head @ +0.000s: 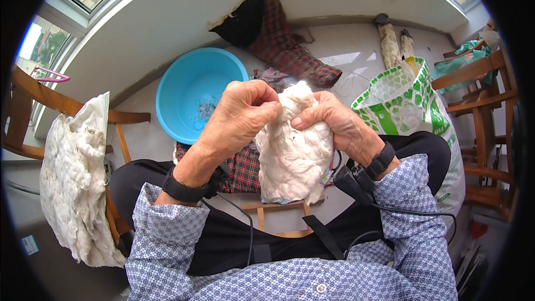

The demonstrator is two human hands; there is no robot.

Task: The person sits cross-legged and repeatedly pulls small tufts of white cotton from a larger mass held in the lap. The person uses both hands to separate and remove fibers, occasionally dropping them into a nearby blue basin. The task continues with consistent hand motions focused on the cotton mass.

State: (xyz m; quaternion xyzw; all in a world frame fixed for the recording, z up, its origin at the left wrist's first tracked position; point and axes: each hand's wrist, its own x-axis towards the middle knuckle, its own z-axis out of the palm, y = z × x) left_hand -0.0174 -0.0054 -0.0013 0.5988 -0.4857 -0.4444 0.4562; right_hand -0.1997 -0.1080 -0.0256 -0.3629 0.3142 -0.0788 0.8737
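Between my hands hangs a piece of white cotton wadding (pixel 294 163), bunched at its top and spreading downward over my lap. My right hand (pixel 338 123) grips its upper right side, with the thumb lying across the front. My left hand (pixel 250 113) pinches at the upper left edge, thumb and forefinger together; what lies between those fingertips is too small to tell. Beneath the wadding is red and black plaid cloth (pixel 242 171), partly hidden.
A blue plastic basin (pixel 175 100) with tangled threads stands at front left. Plaid cloth with black lining (pixel 273 29) lies beyond. White wadding (pixel 71 184) drapes a wooden chair (pixel 129 117) at left. A green and white bag (pixel 422 113) stands at right, near wooden chairs (pixel 480 113).
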